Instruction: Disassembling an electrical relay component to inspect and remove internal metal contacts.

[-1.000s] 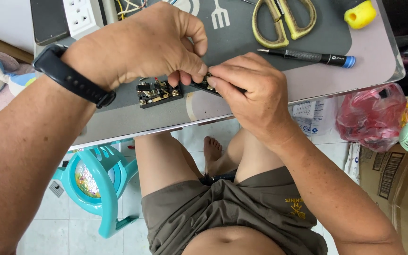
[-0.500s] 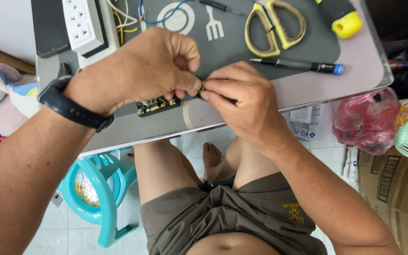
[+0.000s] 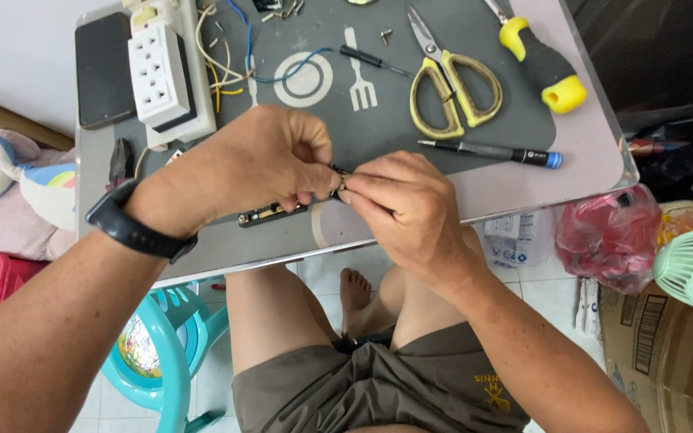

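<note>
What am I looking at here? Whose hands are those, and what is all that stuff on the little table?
The picture comes from a camera worn on a person's head, looking down. So you see that person's own two arms, and their legs and bare foot under the table.

The left hand, the one with the black wristband, and the right hand meet in the middle. Together their fingers pinch a small part joined to a little dark strip with brass bits. It is too small to say exactly what it is.

On the grey mat lie yellow-handled scissors, a screwdriver with a black and yellow handle, a thin black screwdriver with a blue end, a white power strip, loose coloured wires and a dark phone.
</note>
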